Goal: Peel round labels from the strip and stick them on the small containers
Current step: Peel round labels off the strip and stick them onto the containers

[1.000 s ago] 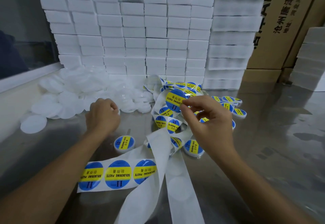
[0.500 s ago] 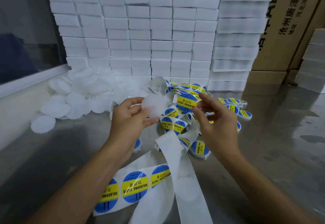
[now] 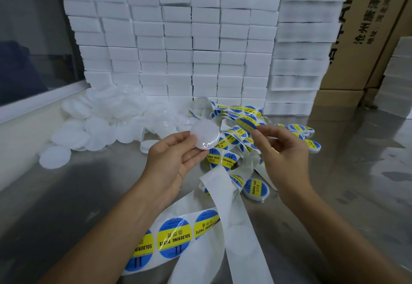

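My left hand [image 3: 174, 158] holds a small round white container [image 3: 205, 135] by its edge, flat face toward me, above the metal table. My right hand [image 3: 281, 152] pinches a peeled blue-and-yellow round label [image 3: 246, 124] between thumb and forefinger, just right of the container and apart from it. The white backing strip [image 3: 223, 196] with more labels winds across the table between my forearms. One stretch of the strip with three labels [image 3: 171, 238] lies near the front edge. A labelled container [image 3: 255, 189] rests below my right hand.
A heap of unlabelled white containers [image 3: 107, 118] lies at the left. Labelled containers [image 3: 296, 128] sit right of my hands. A wall of stacked white foam blocks [image 3: 189, 45] stands behind, with cardboard boxes [image 3: 361, 27] at the back right. The steel table [image 3: 356, 172] spreads out to the right.
My left hand picked a white container off the table and raised it. My right hand pulled a label free of the strip and brought it beside the container.
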The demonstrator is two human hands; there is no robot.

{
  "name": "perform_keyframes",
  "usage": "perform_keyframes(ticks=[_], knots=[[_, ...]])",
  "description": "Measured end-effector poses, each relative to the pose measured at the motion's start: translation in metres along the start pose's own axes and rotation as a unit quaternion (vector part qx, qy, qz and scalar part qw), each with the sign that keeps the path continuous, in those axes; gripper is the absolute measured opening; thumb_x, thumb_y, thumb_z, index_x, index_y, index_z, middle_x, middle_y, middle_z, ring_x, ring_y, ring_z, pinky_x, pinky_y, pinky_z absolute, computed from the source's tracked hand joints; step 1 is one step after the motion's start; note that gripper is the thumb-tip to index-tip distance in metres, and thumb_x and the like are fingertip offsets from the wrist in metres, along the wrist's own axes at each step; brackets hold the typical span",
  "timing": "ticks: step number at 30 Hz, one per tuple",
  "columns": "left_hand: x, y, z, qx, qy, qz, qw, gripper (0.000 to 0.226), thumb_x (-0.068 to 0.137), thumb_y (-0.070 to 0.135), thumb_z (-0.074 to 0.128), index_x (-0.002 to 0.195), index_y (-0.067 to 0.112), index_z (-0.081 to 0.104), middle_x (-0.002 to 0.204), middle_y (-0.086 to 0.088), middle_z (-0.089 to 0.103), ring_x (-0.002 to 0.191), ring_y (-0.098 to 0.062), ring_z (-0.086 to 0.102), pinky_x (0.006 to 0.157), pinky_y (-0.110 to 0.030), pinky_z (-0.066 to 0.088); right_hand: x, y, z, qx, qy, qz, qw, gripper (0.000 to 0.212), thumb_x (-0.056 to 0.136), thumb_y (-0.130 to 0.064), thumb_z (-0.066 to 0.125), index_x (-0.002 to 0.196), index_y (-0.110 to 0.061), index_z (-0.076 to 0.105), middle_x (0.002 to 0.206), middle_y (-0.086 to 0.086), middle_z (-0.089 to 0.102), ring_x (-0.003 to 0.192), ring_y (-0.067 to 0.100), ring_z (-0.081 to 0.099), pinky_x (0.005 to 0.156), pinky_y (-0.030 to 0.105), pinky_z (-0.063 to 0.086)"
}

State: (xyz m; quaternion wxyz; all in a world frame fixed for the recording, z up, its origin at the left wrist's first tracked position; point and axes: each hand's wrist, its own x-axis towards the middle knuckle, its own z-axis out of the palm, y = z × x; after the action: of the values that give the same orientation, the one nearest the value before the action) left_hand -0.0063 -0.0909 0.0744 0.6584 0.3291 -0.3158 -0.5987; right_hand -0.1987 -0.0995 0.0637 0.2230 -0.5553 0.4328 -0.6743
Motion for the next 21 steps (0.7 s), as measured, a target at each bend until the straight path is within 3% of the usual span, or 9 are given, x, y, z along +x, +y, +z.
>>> perform_keyframes(ticks=[4, 7, 13, 18, 21], knots=[[-0.003, -0.005, 0.000, 0.024, -0.042, -0.009, 0.999, 0.011, 0.088, -0.001, 0.060, 0.098, -0.002, 0.064, 0.088, -0.015, 0.075, 0.082, -0.025, 0.074, 0.066, -0.029, 0.060, -0.007, -0.005, 0.005, 0.070, -0.070, 0.042, 0.994, 0.046, 0.080, -0.017, 0.079, 0.118, -0.034, 0.059, 0.093, 0.000, 0.074, 0.078, 0.012, 0.071, 0.065, 0.023, 0.055], [-0.005, -0.008, 0.001, 0.042, -0.073, -0.015, 0.996, 0.022, 0.082, 0.002, 0.064, 0.103, -0.004, 0.064, 0.092, -0.018, 0.075, 0.085, -0.027, 0.074, 0.068, -0.028, 0.059, -0.012, -0.005, 0.010, 0.116, -0.114, 0.057, 0.985, 0.058, 0.078, -0.007, 0.080, 0.124, -0.032, 0.055, 0.086, 0.010, 0.074, 0.073, 0.018, 0.070, 0.068, 0.023, 0.056], [-0.003, -0.012, -0.001, 0.045, -0.070, -0.016, 0.996, 0.043, 0.062, 0.006, 0.072, 0.103, -0.005, 0.064, 0.092, -0.020, 0.074, 0.085, -0.028, 0.074, 0.068, -0.027, 0.059, -0.013, -0.006, 0.010, 0.132, -0.097, 0.078, 0.983, 0.050, 0.077, -0.006, 0.080, 0.117, -0.027, 0.059, 0.080, 0.006, 0.075, 0.071, 0.013, 0.072, 0.064, 0.021, 0.055], [0.000, -0.013, -0.004, 0.041, -0.041, -0.006, 0.998, 0.038, 0.063, 0.005, 0.073, 0.100, -0.004, 0.065, 0.088, -0.017, 0.075, 0.080, -0.026, 0.074, 0.066, -0.027, 0.059, -0.010, -0.008, 0.009, 0.063, -0.040, 0.064, 0.995, 0.019, 0.084, -0.016, 0.075, 0.100, -0.026, 0.071, 0.094, 0.002, 0.073, 0.072, 0.006, 0.068, 0.062, 0.019, 0.052], [0.002, -0.014, -0.008, 0.038, -0.026, -0.006, 0.999, 0.030, 0.067, 0.001, 0.071, 0.096, -0.002, 0.066, 0.085, -0.015, 0.075, 0.078, -0.025, 0.074, 0.064, -0.026, 0.059, -0.002, -0.011, 0.002, 0.069, -0.009, 0.056, 0.996, 0.008, 0.086, -0.012, 0.071, 0.086, -0.019, 0.074, 0.076, -0.003, 0.072, 0.066, 0.004, 0.065, 0.061, 0.019, 0.051]])
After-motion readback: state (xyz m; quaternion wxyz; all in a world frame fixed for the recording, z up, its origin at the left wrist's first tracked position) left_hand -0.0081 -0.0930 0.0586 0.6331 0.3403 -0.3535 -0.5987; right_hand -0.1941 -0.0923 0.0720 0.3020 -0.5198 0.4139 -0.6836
